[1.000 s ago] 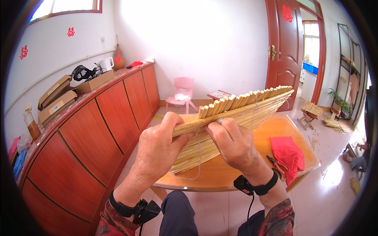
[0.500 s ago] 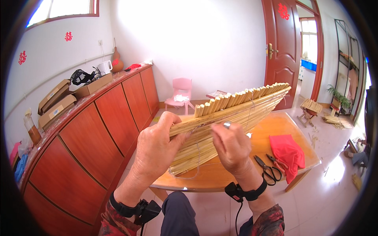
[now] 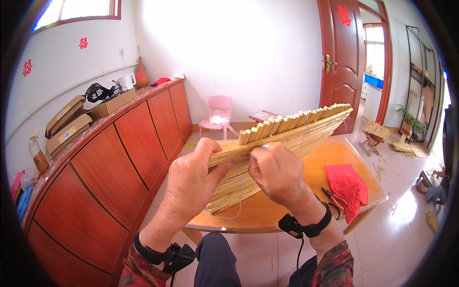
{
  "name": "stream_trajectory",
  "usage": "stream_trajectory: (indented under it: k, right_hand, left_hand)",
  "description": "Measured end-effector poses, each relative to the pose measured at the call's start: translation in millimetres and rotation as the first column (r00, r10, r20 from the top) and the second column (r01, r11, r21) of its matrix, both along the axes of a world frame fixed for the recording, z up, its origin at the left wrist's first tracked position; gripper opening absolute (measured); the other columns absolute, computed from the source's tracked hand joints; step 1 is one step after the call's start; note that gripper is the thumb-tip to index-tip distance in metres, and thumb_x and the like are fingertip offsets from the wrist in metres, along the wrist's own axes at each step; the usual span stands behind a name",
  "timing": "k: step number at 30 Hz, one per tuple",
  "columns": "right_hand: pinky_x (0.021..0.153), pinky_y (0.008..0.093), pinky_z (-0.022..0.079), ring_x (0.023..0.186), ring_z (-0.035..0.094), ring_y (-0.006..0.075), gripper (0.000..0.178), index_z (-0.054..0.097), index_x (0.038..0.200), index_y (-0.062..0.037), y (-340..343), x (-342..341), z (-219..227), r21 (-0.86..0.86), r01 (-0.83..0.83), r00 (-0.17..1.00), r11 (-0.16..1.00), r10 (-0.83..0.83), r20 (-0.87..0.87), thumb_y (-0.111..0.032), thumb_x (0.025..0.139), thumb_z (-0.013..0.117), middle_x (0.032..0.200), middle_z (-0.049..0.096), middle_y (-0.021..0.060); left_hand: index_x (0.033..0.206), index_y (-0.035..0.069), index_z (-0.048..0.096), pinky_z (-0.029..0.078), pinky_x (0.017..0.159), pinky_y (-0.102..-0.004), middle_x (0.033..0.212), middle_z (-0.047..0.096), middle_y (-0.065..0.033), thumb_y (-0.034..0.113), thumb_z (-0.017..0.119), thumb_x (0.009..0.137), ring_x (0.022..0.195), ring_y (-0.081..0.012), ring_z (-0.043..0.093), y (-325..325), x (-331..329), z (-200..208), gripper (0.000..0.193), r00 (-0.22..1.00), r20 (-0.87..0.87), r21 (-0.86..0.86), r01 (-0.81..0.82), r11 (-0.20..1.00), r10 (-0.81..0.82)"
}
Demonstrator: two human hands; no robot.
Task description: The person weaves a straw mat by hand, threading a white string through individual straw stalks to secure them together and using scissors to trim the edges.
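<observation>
A panel of straw-coloured stalks [image 3: 313, 139], tied side by side with thin string, is held tilted above the wooden table [image 3: 313, 167]. A row of short cut stalk ends lines its upper edge. My left hand [image 3: 189, 179] grips the near left end, thumb below and fingers over the edge. Close beside it, my right hand [image 3: 281, 172], with a ring on one finger, is closed against the panel's upper edge. Whatever its fingers pinch is hidden. A loose grey string [image 3: 240, 203] hangs in a loop below the panel, near the left hand.
On the table's right lie a red cloth [image 3: 348, 186], pliers [image 3: 329, 193] and black scissors [image 3: 337, 211], partly covered by my right wrist. A long red cabinet [image 3: 105, 177] runs along the left. Beyond stand a pink chair [image 3: 220, 107] and a stool with stalks [image 3: 375, 131].
My right hand has moved left and up against the panel's edge, nearer my left hand. Its wrist now covers much of the scissors. My left hand keeps its grip.
</observation>
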State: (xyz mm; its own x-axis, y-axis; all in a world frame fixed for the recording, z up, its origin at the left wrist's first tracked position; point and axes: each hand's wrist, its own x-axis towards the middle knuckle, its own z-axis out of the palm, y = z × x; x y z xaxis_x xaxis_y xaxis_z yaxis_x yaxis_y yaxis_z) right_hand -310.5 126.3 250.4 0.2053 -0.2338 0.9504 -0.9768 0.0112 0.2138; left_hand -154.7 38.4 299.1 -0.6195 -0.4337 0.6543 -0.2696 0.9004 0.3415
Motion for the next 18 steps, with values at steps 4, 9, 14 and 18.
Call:
stream_trajectory:
  k: [4, 9, 14, 18]
  right_hand:
    - [0.054, 0.0279, 0.046, 0.062, 0.054, 0.0182, 0.024, 0.055, 0.087, -0.0015, 3, -18, -22, -0.285, -0.151, 0.886, 0.947, 0.257, 0.385, 0.007, 0.066, 0.063, 0.075, 0.052, 0.0080]
    - [0.055, 0.0274, 0.047, 0.063, 0.058, 0.0183, 0.019, 0.056, 0.088, -0.0004, 1, 7, -30, -0.237, -0.244, 0.830, 0.940, 0.329, 0.450, 0.003, 0.072, 0.067, 0.077, 0.055, 0.0091]
    - [0.055, 0.0282, 0.047, 0.063, 0.061, 0.0189, 0.019, 0.056, 0.085, 0.0009, -7, 24, -18, -0.220, -0.399, 0.587, 0.890, 0.432, 0.684, -0.010, 0.076, 0.070, 0.076, 0.057, 0.0104]
    - [0.055, 0.0275, 0.046, 0.062, 0.060, 0.0157, 0.013, 0.055, 0.081, 0.0017, -15, 32, -19, -0.325, -0.421, 0.340, 0.847, 0.480, 0.809, -0.005, 0.078, 0.066, 0.073, 0.058, 0.0099]
  left_hand:
    - [0.091, 0.001, 0.052, 0.048, 0.061, -0.0299, 0.073, 0.062, -0.0141, 0.012, 0.068, 0.078, 0.068, -0.0250, 0.063, -1, 1, 0, 0.024, 1.000, 0.014, 0.007, -0.003, 1.000, 0.003]
    - [0.092, 0.001, 0.052, 0.048, 0.063, -0.0292, 0.075, 0.062, -0.0137, 0.013, 0.068, 0.078, 0.069, -0.0233, 0.063, 1, 0, 2, 0.024, 1.000, 0.020, 0.064, -0.018, 0.998, 0.017]
    - [0.090, 0.004, 0.050, 0.049, 0.060, -0.0366, 0.070, 0.062, -0.0157, 0.016, 0.068, 0.078, 0.069, -0.0314, 0.064, 3, 0, -1, 0.025, 1.000, -0.025, -0.020, 0.004, 1.000, -0.004]
    - [0.090, 0.004, 0.049, 0.049, 0.059, -0.0368, 0.070, 0.062, -0.0160, 0.015, 0.068, 0.078, 0.068, -0.0319, 0.063, 2, 0, -3, 0.025, 0.999, -0.045, -0.005, 0.012, 1.000, -0.012]
